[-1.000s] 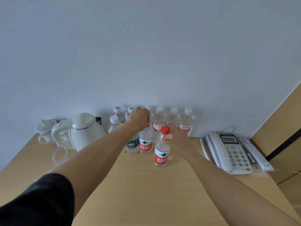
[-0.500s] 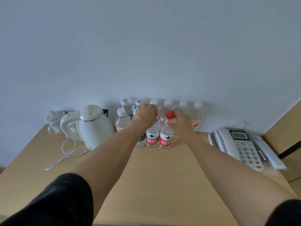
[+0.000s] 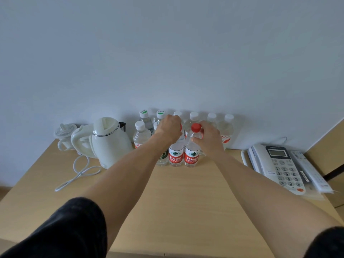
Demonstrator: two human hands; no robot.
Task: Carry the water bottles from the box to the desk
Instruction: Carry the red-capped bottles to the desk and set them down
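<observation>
Two red-capped, red-labelled water bottles stand side by side on the wooden desk (image 3: pixel 186 202). My left hand (image 3: pixel 170 130) grips the neck and cap of the left bottle (image 3: pixel 175 155), hiding most of its cap. My right hand (image 3: pixel 209 138) holds the right bottle (image 3: pixel 191 155) at its shoulder, just below the red cap. Behind them, several white-capped bottles (image 3: pixel 226 127) line the wall, and two green-marked caps (image 3: pixel 143 113) show at the back left. The box is out of view.
A white electric kettle (image 3: pixel 108 140) with a loose cord (image 3: pixel 78 174) stands at the left, a small white cup (image 3: pixel 64 133) behind it. A white desk phone (image 3: pixel 277 166) and a remote (image 3: pixel 310 172) lie at the right. The wall rises right behind the bottles.
My right hand carried its bottle back from the open desk and set it beside the left one. Both bottles now stand together in front of the rows; my hands keep hold.
</observation>
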